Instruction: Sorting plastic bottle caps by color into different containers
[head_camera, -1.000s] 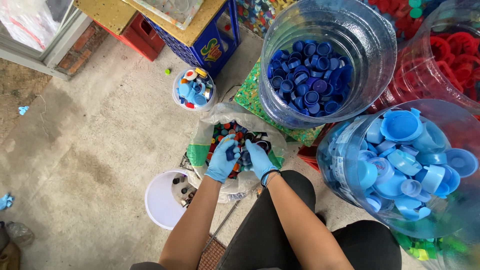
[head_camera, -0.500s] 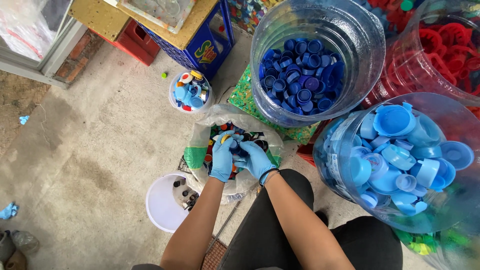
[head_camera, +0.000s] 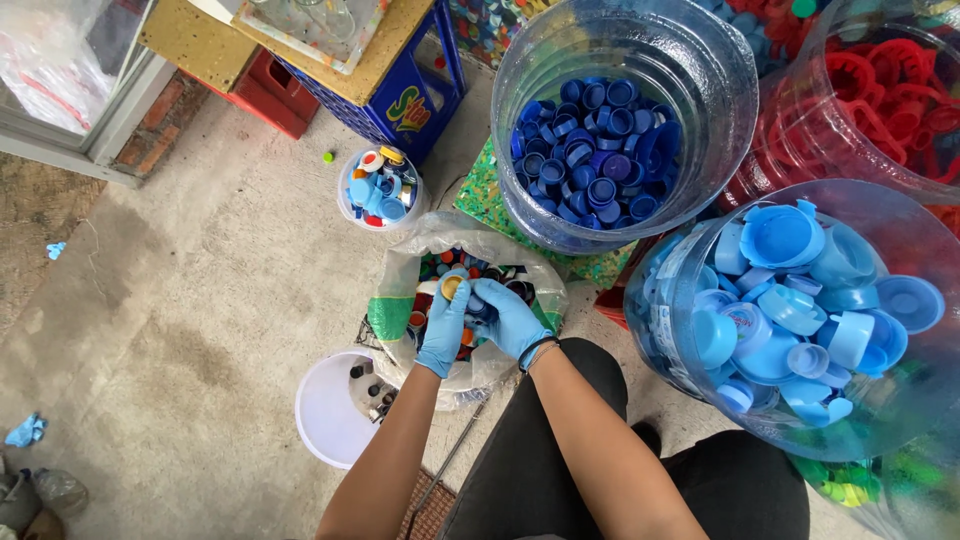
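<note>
Both hands wear blue gloves and reach into an open plastic sack (head_camera: 400, 290) of mixed coloured bottle caps on the ground in front of my knees. My left hand (head_camera: 443, 325) pinches a small yellow-orange cap (head_camera: 452, 286) at its fingertips. My right hand (head_camera: 508, 318) is closed over a bunch of dark blue caps from the sack, touching the left hand's fingers.
A clear jar of dark blue caps (head_camera: 610, 140) stands behind the sack, a jar of light blue caps (head_camera: 800, 300) to the right, a jar of red caps (head_camera: 890, 100) at the far right. A small cup of mixed caps (head_camera: 378, 188) and a white bucket (head_camera: 325, 410) sit at the left.
The hands have stayed in the sack, working together among the caps. The left hand's fingers have come up with a yellow-orange cap. The camera has shifted slightly.
</note>
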